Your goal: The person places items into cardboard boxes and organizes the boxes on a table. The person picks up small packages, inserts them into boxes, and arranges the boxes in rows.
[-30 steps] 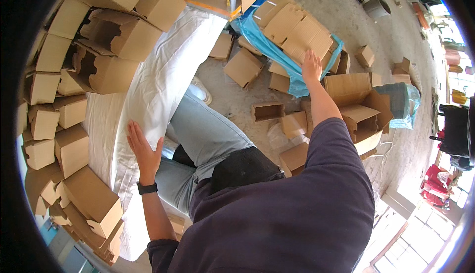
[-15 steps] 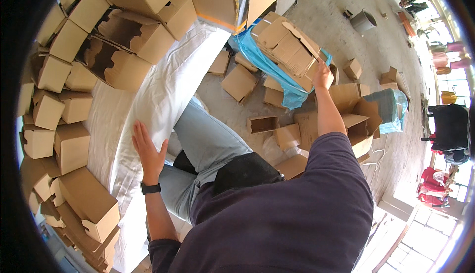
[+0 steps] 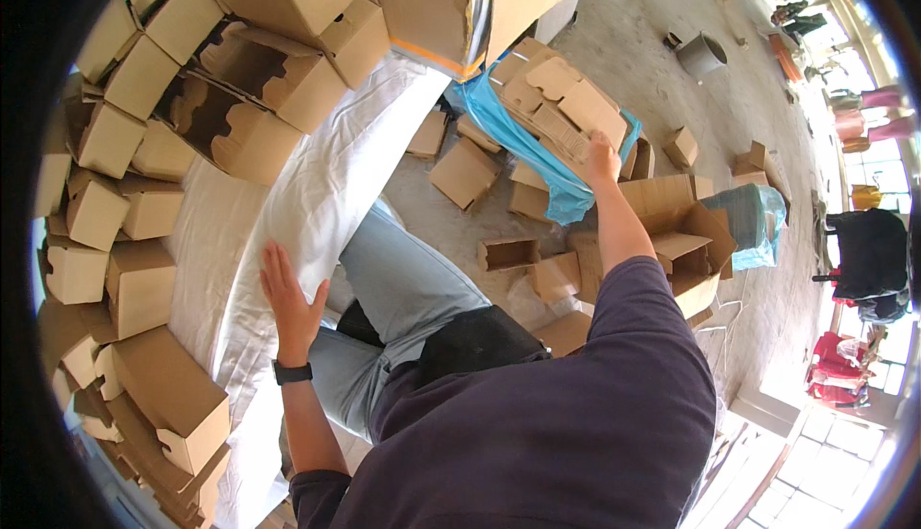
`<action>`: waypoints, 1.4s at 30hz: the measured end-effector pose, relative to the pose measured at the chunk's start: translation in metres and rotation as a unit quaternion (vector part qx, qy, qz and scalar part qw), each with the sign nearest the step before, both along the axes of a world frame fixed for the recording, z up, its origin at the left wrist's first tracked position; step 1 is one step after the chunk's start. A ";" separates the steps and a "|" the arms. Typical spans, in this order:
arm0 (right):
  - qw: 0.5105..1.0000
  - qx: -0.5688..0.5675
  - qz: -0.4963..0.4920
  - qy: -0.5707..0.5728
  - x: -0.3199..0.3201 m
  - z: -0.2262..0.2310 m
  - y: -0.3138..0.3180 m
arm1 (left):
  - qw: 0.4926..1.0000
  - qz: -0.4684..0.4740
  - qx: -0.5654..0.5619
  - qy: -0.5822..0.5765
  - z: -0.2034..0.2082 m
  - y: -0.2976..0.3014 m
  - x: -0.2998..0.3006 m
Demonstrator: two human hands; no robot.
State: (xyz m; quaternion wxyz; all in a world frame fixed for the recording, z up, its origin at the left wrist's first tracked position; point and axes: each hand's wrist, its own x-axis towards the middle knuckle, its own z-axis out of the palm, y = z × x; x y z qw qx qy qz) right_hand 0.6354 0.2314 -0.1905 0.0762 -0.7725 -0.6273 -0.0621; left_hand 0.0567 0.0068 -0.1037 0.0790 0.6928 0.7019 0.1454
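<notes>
My left hand (image 3: 293, 306) lies with its fingers stretched out on the edge of a white cloth (image 3: 321, 169) that covers the table beside me. It holds nothing. Out to the right, my right hand (image 3: 602, 159) is closed on the near edge of a flattened cardboard box (image 3: 587, 112). That piece belongs to a pile of flat cardboard blanks, which sits in an opened blue plastic wrap (image 3: 518, 131). My thumb and fingertips are partly hidden at the cardboard's edge.
Folded cardboard boxes (image 3: 158, 299) are stacked along the table's left side. A large open carton (image 3: 432, 6) stands at the far end. Several small boxes (image 3: 464, 172) lie on the floor, near an open carton (image 3: 696, 241) and a blue-wrapped bundle (image 3: 753, 225). Farther off stands a grey bucket (image 3: 702, 57).
My right hand has moved slightly left and nearer to me. The cardboard piece in it, seen edge-on before, now shows its broad face. My left hand stays on the cloth.
</notes>
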 end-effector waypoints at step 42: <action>0.610 0.060 0.774 0.159 -0.471 0.179 -0.170 | 0.492 0.280 0.313 -0.763 0.045 -0.127 -0.052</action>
